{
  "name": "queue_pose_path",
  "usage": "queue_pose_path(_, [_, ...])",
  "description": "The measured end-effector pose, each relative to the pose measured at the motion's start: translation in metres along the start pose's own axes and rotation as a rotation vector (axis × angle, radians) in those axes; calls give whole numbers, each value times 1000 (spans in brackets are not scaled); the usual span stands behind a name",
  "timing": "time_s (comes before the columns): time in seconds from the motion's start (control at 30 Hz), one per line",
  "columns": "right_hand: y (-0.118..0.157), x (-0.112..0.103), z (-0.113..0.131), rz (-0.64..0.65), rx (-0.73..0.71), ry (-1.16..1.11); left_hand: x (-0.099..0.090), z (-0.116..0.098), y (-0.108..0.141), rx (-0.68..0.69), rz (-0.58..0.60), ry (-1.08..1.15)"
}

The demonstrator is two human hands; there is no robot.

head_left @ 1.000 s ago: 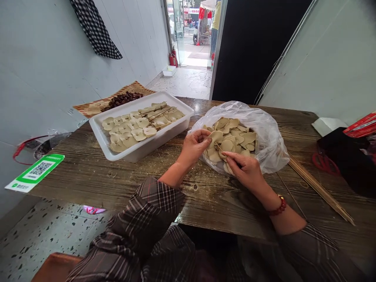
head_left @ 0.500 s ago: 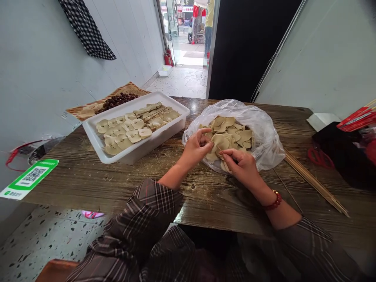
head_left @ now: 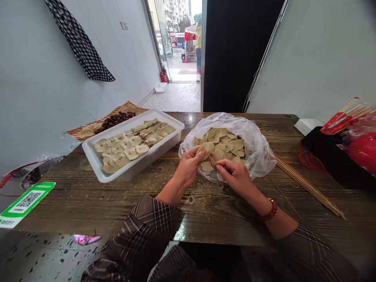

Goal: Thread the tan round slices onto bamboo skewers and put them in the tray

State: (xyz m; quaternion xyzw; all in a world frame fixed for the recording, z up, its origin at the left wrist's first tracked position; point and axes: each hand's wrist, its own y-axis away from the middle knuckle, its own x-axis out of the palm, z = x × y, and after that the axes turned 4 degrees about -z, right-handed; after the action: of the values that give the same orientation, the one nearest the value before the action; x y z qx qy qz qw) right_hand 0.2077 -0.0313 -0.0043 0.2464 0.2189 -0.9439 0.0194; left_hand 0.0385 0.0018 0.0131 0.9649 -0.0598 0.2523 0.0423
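My left hand [head_left: 189,162] pinches a thin, round, pale beige slice [head_left: 207,147] at the near left side of a clear plastic bag. A thin wooden skewer [head_left: 212,158] is closed between the fingertips of my right hand [head_left: 235,174], its tip reaching the slice; whether it pierces the slice I cannot tell. The open plastic bag [head_left: 257,137] is full of loose slices [head_left: 227,143] of the same kind. To the left, a white plastic tub [head_left: 132,170] holds rows of slices threaded on skewers [head_left: 117,148].
Dark red dates or similar fruit [head_left: 119,119] lie on brown paper [head_left: 79,131] behind the tub. On the right are a bundle of skewers [head_left: 308,186], red-handled scissors [head_left: 311,161] and a black box [head_left: 329,160]. A green QR card [head_left: 28,203] lies at the table's left edge.
The view has tilted up slightly. My left hand has lifted a slice off the pile toward me, and my right hand has brought the skewer to its edge.
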Motion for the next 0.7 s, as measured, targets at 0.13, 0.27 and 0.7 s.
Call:
queue_pose_path(0.13, [1,1,-3,4,-26,19,-2,-3,-3,13,-71,49])
queue_pose_path(0.27, [0,1,-7,-12,-31,32,1,-3,-1,0,-35,63])
queue_pose_path(0.7, [-9,-6,-7,-52,19,29,15,19,-2,-37,16,-8])
